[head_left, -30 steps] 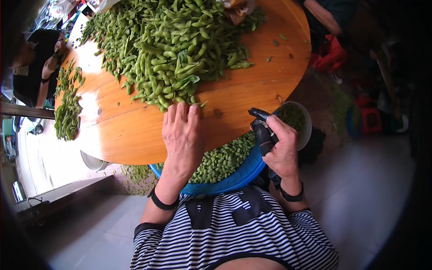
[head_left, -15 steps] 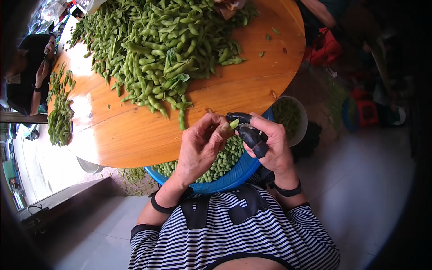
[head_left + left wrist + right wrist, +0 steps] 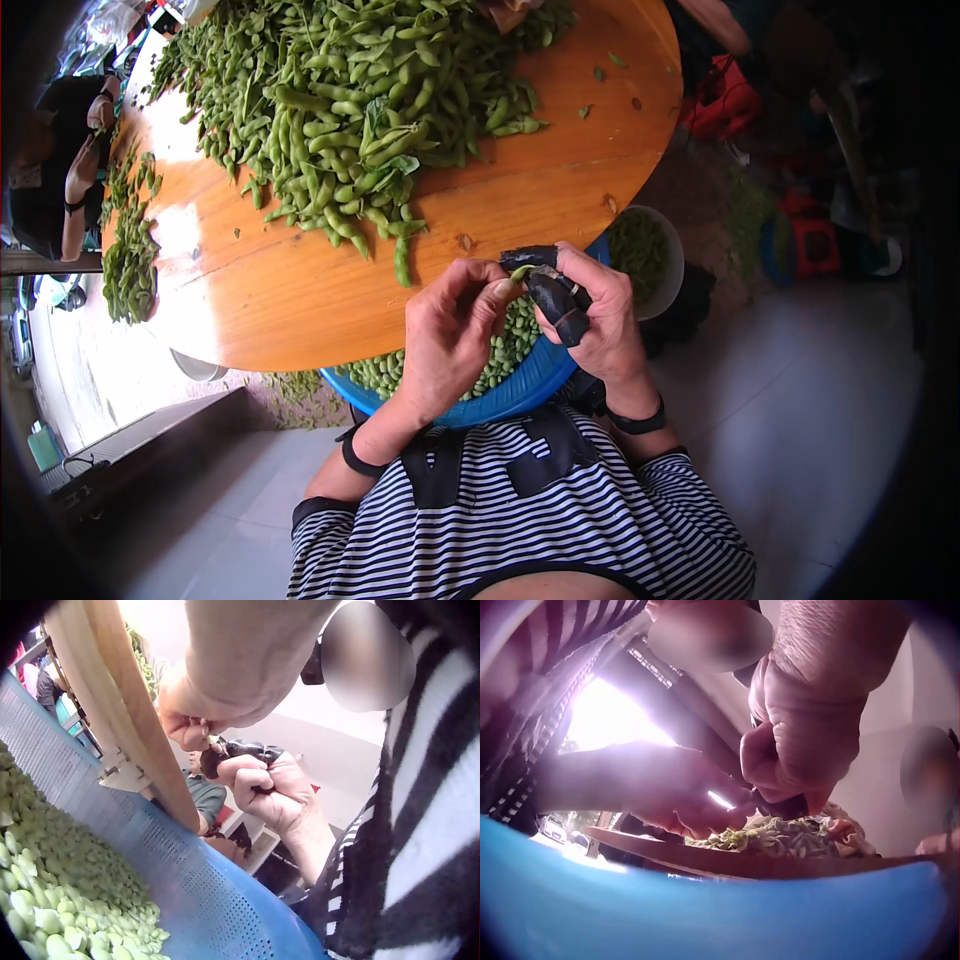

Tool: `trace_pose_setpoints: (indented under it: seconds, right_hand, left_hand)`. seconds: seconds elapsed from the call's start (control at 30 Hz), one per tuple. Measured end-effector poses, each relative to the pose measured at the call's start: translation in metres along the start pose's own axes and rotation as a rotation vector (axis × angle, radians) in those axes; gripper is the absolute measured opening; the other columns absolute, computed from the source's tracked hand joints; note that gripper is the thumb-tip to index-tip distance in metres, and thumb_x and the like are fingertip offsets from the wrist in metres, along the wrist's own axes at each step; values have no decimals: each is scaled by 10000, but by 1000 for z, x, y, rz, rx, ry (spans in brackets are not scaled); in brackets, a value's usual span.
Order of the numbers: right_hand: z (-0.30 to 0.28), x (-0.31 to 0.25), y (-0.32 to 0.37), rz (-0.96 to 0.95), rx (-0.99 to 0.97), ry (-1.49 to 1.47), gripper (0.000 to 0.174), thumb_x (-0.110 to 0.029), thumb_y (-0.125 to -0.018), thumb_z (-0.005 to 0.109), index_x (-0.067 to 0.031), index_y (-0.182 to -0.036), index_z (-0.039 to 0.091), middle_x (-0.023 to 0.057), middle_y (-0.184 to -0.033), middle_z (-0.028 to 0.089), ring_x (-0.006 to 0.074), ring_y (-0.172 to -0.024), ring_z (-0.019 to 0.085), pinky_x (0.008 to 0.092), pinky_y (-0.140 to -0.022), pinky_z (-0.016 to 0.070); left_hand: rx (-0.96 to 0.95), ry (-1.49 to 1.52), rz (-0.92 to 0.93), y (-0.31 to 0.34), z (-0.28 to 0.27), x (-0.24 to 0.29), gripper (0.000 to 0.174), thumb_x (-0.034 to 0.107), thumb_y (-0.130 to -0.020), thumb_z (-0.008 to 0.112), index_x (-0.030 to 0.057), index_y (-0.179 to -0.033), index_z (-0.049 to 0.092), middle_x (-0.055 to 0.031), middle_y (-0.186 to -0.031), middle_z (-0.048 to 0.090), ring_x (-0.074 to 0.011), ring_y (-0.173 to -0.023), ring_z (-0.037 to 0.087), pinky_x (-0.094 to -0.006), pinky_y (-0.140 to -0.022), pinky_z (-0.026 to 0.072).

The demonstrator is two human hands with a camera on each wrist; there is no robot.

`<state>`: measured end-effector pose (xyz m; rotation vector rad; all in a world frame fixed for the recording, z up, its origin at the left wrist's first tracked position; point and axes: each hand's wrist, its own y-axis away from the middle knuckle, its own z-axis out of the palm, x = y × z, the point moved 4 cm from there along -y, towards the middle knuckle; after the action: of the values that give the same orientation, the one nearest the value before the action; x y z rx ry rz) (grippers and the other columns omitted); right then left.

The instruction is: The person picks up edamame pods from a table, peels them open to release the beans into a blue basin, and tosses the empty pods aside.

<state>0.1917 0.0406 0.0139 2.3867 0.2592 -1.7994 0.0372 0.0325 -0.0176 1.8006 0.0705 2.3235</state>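
Over the near edge of the round wooden table (image 3: 290, 310), my left hand (image 3: 445, 335) pinches a green soybean pod (image 3: 520, 272) between thumb and fingertips. My right hand (image 3: 610, 315) grips the pod's other end between its thumb and forefinger, both wrapped in black coverings (image 3: 557, 308). In the left wrist view the two hands meet at the pod, which is mostly hidden by fingers. Below them, partly under the table, a blue perforated basin (image 3: 202, 900) holds many shelled green beans (image 3: 56, 919). A large heap of soybean pods (image 3: 330, 130) covers the table's far part.
A smaller row of pods (image 3: 130, 250) lies along the table's left edge, near another person (image 3: 70, 170). A white bucket (image 3: 672, 265) of green husks stands on the floor at right. One loose pod (image 3: 402, 262) sticks out from the heap.
My left hand has come from the heap to my right hand with a pod. The right hand has shifted left to meet it, and the pod now sits deeper between the black-covered fingers.
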Motion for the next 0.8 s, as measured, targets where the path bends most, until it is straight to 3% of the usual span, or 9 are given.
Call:
trace_pose_setpoints:
  seconds: [0.07, 0.13, 0.4, 0.5, 0.57, 0.6, 0.67, 0.73, 0.8]
  right_hand:
    - [0, 2, 2, 4, 5, -17, 152, -60, -858, 587, 52, -959, 573, 41, -745, 506, 109, -639, 483, 237, -588, 412]
    - [4, 10, 7, 165, -75, -491, 208, -157, -913, 562, 42, -972, 576, -7, -670, 493, 53, -552, 438, 209, -505, 376]
    - [10, 12, 8, 129, -103, -700, 265, -232, -932, 552, 31, -958, 564, -33, -636, 480, 16, -532, 423, 178, -480, 359]
    - [8, 7, 11, 192, -37, -544, 187, -170, -902, 573, 16, -919, 565, -14, -643, 492, 30, -542, 437, 196, -493, 380]
    - [10, 9, 14, 257, -1, -434, 137, -121, -874, 588, 11, -901, 564, 6, -653, 506, 48, -553, 454, 217, -504, 399]
    - [10, 10, 14, 167, 46, -265, 176, -117, -893, 575, 30, -989, 589, -11, -644, 504, 31, -536, 448, 197, -489, 373]
    - [13, 7, 12, 75, 90, -96, 236, -113, -912, 562, 48, -1076, 613, -29, -636, 503, 15, -520, 442, 177, -474, 347]
    - [15, -1, 11, 29, 140, 82, 192, 0, -744, 596, 36, -927, 547, 144, -784, 511, 275, -668, 543, 358, -605, 451]
    - [16, -3, 10, -64, 181, 159, 192, -2, -747, 598, 37, -927, 548, 151, -786, 506, 308, -679, 544, 369, -605, 447]
  left_hand:
    - [-48, 190, -171, -1, -4, -1, 82, 105, -959, 599, 24, -954, 612, -11, -706, 596, -85, -565, 529, -213, -496, 393]
    - [-71, 441, -409, 0, 2, -6, 160, 200, -981, 578, 49, -947, 621, 4, -684, 585, -72, -491, 454, -206, -432, 306]
    - [-276, 790, -436, 2, 6, -13, 201, 205, -986, 557, 20, -921, 601, 1, -647, 553, -81, -451, 380, -217, -424, 273]
    - [21, 103, -94, 4, 1, -2, 80, 110, -952, 600, 34, -947, 625, -31, -696, 605, -118, -500, 495, -242, -425, 351]
    - [177, -722, 611, 9, 3, 21, 103, 61, -900, 637, -2, -981, 634, -108, -765, 645, -209, -589, 601, -295, -492, 479]
    - [170, -886, 748, 12, 6, 21, 230, 15, -834, 670, -34, -1052, 618, -183, -833, 652, -283, -673, 651, -345, -568, 539]
    - [150, -964, 726, 13, 7, 12, 277, -20, -816, 669, -43, -1084, 603, -195, -855, 654, -283, -687, 662, -352, -567, 543]
    - [75, -972, 595, 15, 12, 7, 404, -103, -781, 634, -67, -1176, 555, -229, -913, 647, -304, -714, 678, -378, -573, 545]
    - [9, -814, 511, 13, 8, 5, 392, -99, -790, 619, -80, -1175, 547, -235, -929, 642, -318, -713, 675, -387, -577, 542]
